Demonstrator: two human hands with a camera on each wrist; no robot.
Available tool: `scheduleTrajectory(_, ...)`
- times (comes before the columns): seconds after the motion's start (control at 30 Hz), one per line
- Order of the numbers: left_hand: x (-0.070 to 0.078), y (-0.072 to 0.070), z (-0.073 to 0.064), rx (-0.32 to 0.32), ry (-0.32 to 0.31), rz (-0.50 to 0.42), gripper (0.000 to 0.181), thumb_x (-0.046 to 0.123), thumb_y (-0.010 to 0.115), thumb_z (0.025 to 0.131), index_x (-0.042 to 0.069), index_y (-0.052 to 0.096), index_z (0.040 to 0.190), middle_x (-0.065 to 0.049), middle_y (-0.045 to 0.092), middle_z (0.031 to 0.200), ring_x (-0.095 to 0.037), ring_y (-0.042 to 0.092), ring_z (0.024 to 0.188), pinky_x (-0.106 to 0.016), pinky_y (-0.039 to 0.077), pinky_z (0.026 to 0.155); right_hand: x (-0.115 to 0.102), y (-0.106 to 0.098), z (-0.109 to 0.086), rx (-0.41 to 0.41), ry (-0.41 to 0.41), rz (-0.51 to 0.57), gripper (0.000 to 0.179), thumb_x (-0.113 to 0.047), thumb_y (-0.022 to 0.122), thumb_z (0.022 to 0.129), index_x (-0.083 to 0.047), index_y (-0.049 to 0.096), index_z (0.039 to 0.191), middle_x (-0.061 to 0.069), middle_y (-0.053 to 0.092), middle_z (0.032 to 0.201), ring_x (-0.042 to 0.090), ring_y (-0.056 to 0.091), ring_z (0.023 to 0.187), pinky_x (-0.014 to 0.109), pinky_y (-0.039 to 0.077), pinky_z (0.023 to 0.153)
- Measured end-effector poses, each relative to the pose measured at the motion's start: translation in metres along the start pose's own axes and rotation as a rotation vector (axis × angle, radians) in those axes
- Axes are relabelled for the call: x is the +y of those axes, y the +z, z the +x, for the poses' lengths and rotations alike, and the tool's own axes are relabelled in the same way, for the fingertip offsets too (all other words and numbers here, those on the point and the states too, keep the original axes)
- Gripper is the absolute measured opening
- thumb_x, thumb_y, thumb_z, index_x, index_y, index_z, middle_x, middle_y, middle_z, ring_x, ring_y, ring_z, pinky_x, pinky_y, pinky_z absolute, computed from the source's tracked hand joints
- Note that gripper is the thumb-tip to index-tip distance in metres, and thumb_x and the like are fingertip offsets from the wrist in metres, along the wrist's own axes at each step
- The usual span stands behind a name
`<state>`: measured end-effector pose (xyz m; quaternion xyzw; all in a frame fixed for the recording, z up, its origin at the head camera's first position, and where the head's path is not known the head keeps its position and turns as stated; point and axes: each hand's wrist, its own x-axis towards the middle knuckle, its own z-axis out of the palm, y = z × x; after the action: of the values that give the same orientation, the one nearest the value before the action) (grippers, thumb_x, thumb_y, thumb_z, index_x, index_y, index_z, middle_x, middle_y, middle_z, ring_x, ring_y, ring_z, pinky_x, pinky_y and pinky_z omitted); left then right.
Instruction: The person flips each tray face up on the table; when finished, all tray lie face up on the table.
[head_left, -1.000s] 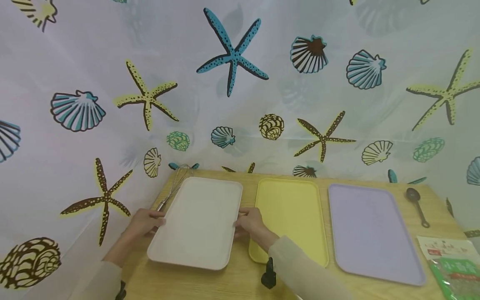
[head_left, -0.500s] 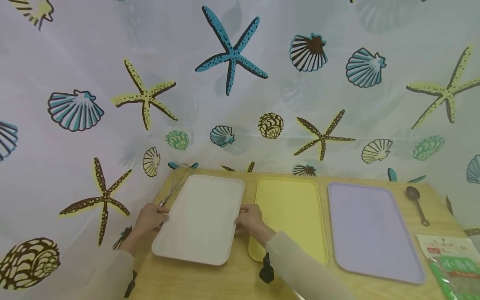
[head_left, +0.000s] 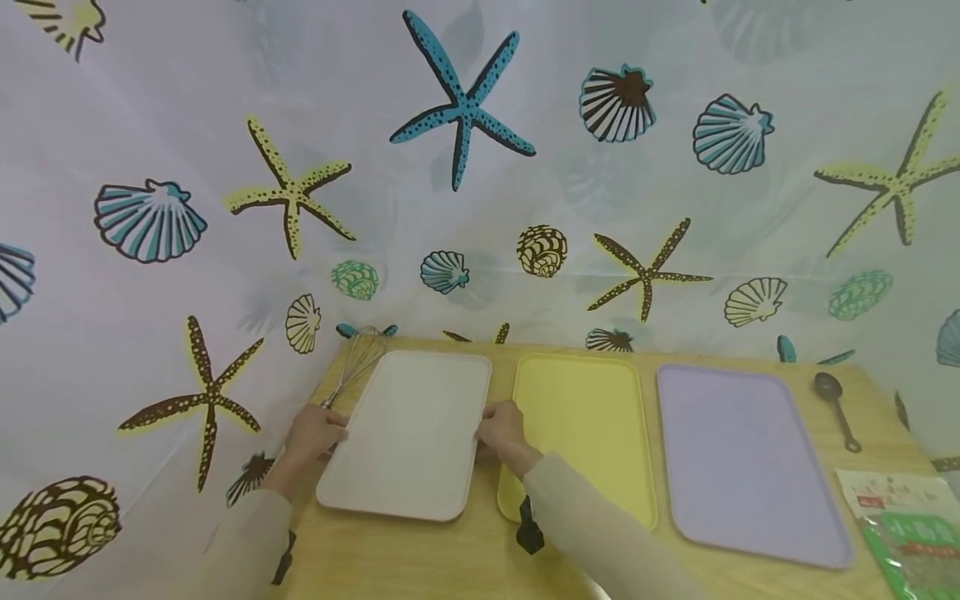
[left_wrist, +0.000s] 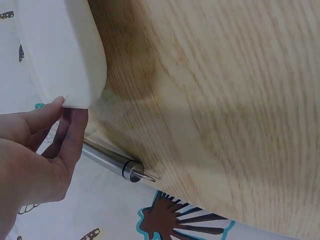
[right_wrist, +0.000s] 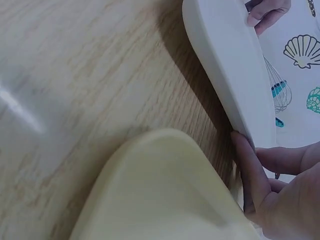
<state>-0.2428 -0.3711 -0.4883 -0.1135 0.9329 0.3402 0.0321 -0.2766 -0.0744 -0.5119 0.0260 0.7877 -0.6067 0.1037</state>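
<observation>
A white tray lies lengthwise on the left part of the wooden table. My left hand grips its left long edge and my right hand grips its right long edge. In the left wrist view the thumb lies on top of the tray's rim and the fingers go under it. In the right wrist view my right hand's fingers press along the white tray's side, beside the yellow tray.
A yellow tray and a purple tray lie to the right. A wire whisk lies by the white tray's left edge, its handle near my left hand. A dark spoon and printed packets sit far right. A seashell curtain hangs behind.
The white tray has slid away from me toward the back of the table and slightly right, with both hands staying on its edges.
</observation>
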Motion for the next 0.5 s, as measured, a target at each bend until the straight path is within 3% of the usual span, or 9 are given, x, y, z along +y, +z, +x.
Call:
scheduleTrajectory(0.13, -0.003, 0.004, 0.002, -0.001, -0.031, 0.010, 0.027, -0.002, 0.062, 0.083, -0.014, 0.065, 0.107, -0.029, 0.067, 0.094, -0.021, 0.064, 0.060, -0.034, 0.057, 0.053, 0.004, 0.004, 0.003, 0.005, 0.016, -0.014, 0.030, 0.021, 0.054, 0.066, 0.012, 0.071, 0.089, 0.017, 0.066, 0.067, 0.032, 0.068, 0.060, 0.035, 0.058, 0.050)
scheduleTrajectory(0.23, -0.004, 0.004, 0.003, 0.007, -0.028, 0.020, 0.027, -0.002, 0.062, 0.082, -0.014, 0.066, 0.106, -0.027, 0.068, 0.090, -0.021, 0.064, 0.058, -0.034, 0.057, 0.051, 0.002, 0.005, 0.003, 0.014, 0.011, -0.043, 0.023, 0.021, 0.051, 0.066, 0.010, 0.070, 0.075, 0.015, 0.065, 0.063, 0.033, 0.068, 0.059, 0.035, 0.058, 0.049)
scheduleTrajectory(0.37, -0.006, 0.005, 0.006, 0.011, -0.025, 0.037, 0.027, -0.002, 0.062, 0.082, -0.013, 0.066, 0.106, -0.028, 0.067, 0.092, -0.020, 0.063, 0.058, -0.032, 0.057, 0.051, -0.003, 0.004, 0.002, 0.021, -0.007, -0.081, 0.025, 0.021, 0.048, 0.067, 0.002, 0.053, 0.051, 0.012, 0.061, 0.056, 0.033, 0.068, 0.056, 0.035, 0.057, 0.046)
scheduleTrajectory(0.5, -0.008, 0.006, 0.008, 0.017, 0.019, 0.084, 0.026, -0.002, 0.064, 0.080, -0.014, 0.067, 0.102, -0.030, 0.066, 0.098, -0.024, 0.065, 0.063, -0.035, 0.057, 0.054, -0.006, 0.004, 0.000, 0.045, -0.039, -0.133, 0.033, 0.020, 0.050, 0.068, -0.006, 0.046, 0.046, 0.007, 0.057, 0.051, 0.028, 0.066, 0.051, 0.031, 0.055, 0.043)
